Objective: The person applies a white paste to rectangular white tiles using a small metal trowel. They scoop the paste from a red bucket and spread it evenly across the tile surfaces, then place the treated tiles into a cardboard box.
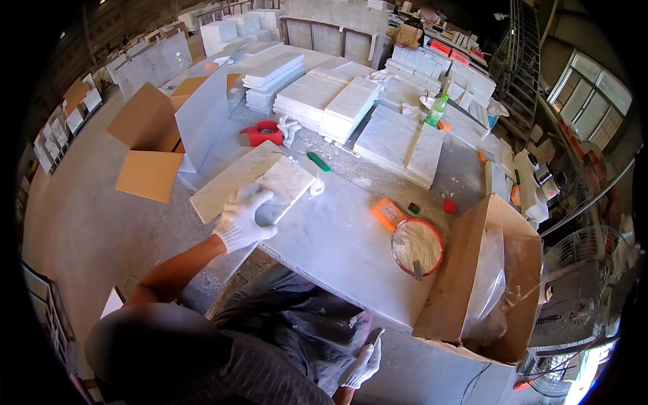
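My left hand [244, 219], in a white knit glove, lies on pale marble slabs with its thumb and fingers spread apart. Under it a cream slab [223, 185] is partly overlapped by a whiter marble piece [289, 179]. A small white round item [316, 187] stands against that piece's right corner, and a green strip [318, 161] lies behind it. Low beside my lap, my gloved right hand [364, 364] is closed, fingers upward. A thin greyish shape shows at its fingertips; what it is, I cannot make out.
A red-rimmed bowl of pale paste [413, 241] with a scraper sits beside an orange box [387, 214]. An open carton [453, 283] with plastic film stands right, another carton [150, 174] left. Marble stacks [324, 101], a red tape dispenser [262, 133] and a green bottle [437, 109] lie behind.
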A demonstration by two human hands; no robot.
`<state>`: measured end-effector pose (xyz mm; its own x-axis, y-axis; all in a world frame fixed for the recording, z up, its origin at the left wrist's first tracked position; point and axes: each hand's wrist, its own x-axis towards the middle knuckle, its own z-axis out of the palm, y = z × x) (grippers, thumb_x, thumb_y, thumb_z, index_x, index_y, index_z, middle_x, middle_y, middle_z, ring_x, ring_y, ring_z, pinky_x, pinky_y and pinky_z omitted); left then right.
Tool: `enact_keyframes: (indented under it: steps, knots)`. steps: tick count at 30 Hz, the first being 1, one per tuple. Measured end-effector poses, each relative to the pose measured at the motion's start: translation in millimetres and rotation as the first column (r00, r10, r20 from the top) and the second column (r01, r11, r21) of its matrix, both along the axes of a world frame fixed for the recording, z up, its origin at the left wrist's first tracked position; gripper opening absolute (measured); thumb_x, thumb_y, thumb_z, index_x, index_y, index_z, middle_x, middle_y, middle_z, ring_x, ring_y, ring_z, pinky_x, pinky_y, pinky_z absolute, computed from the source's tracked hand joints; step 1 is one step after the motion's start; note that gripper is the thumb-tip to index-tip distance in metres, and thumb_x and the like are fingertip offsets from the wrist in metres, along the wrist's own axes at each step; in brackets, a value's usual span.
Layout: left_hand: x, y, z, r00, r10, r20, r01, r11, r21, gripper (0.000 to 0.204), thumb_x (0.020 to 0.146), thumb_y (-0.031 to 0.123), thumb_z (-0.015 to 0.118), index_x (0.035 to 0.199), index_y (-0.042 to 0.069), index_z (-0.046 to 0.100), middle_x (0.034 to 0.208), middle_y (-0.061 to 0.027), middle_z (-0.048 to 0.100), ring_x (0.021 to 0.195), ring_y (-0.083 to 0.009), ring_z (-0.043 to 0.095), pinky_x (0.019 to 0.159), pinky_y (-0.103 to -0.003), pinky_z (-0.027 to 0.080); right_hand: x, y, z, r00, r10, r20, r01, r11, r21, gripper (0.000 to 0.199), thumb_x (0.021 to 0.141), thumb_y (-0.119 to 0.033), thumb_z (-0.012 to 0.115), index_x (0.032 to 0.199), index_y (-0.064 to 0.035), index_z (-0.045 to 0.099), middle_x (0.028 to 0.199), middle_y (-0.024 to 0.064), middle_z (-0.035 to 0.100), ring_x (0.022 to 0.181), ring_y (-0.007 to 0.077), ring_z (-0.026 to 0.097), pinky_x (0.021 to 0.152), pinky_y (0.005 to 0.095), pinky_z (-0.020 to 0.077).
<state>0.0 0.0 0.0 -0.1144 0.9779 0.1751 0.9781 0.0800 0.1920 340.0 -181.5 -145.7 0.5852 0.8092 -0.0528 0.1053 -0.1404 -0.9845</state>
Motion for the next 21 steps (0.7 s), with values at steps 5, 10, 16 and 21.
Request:
enact_keyframes:
  steps: [5,10,16,21]
  knots:
    - [-104,25,-15,0.995,0.098,-0.002,-0.097,0.989,0.108,0.072,0.063,0.041,0.081,0.128,0.015,0.063,0.136,-0.0130,0.051,0.125,-0.0388,0.047,0.107,-0.046,0.039,-28,24,6,0.995,0.085,-0.047,-0.088,0.995,-0.057,0.048,0.100,-0.031,0.055,0.138,-0.0027,0.059,0.093,0.0029,0.066,0.067,0.0071,0.050,0.057,0.0246,0.0431]
    - [-166,49,-32,0.975,0.211,-0.063,-0.208,0.977,0.055,0.073,0.063,0.040,0.079,0.128,0.013,0.063,0.137,-0.0109,0.051,0.123,-0.0354,0.050,0.103,-0.043,0.041,-60,54,21,0.986,0.104,-0.130,-0.106,0.994,-0.006,0.047,0.101,-0.026,0.051,0.140,0.0010,0.056,0.076,-0.0009,0.056,0.064,0.0061,0.044,0.058,0.0235,0.0383]
    - [-161,50,-27,0.990,0.105,-0.092,-0.113,0.990,-0.080,0.070,0.064,0.040,0.078,0.127,0.014,0.062,0.137,-0.0128,0.050,0.123,-0.0377,0.049,0.103,-0.044,0.041,-77,64,27,0.991,0.132,-0.027,-0.133,0.990,-0.040,0.048,0.102,-0.026,0.049,0.141,0.0005,0.055,0.071,-0.0022,0.050,0.063,0.0063,0.043,0.057,0.0246,0.0364]
    - [-117,38,-30,0.997,-0.081,-0.020,0.077,0.987,-0.139,0.070,0.067,0.043,0.079,0.129,0.016,0.061,0.138,-0.0146,0.049,0.125,-0.0394,0.047,0.106,-0.046,0.040,-83,73,27,0.984,0.175,0.010,-0.175,0.984,-0.046,0.046,0.102,-0.024,0.048,0.141,-0.0004,0.056,0.068,-0.0023,0.049,0.062,0.0066,0.043,0.057,0.0251,0.0370]
